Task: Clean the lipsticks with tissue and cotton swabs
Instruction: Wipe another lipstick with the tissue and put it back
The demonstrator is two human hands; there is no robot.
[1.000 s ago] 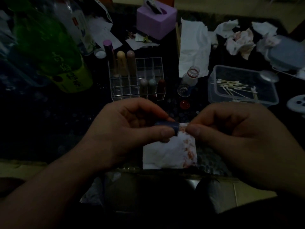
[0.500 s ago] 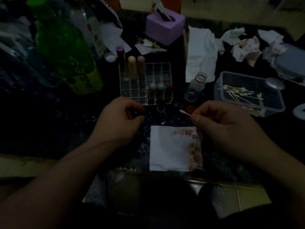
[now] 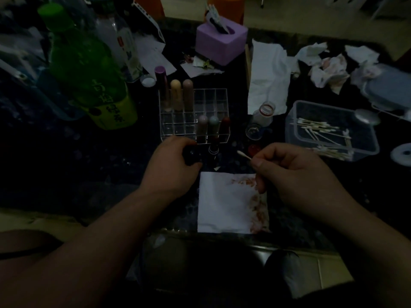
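A dim, head-worn view looks down on a dark table (image 3: 66,156) crowded with things. At the far left stands a tall green bottle (image 3: 84,70) with a yellow label. To its right is a clear gridded organizer (image 3: 175,126) holding upright lipsticks: three tall ones along its back row (image 3: 176,94) and three shorter ones at its front right (image 3: 214,126). Just in front of the organizer, the left hand (image 3: 171,170) has its fingers curled around a small dark object (image 3: 191,154), too dim to identify. Just beside that hand, a single lipstick (image 3: 213,150) stands upright on the table, close against the organizer's front edge. Nearer the viewer lies a flat white tissue (image 3: 222,207), smeared with reddish marks along its top and right edges. Above its right corner, the right hand (image 3: 295,176) pinches a cotton swab (image 3: 243,155) between thumb and fingers, its white tip pointing left toward the standing lipstick without touching it. Further right sits a clear plastic box (image 3: 291,127) containing loose cotton swabs, and behind it lie crumpled tissues (image 3: 329,70), some of them stained pink.
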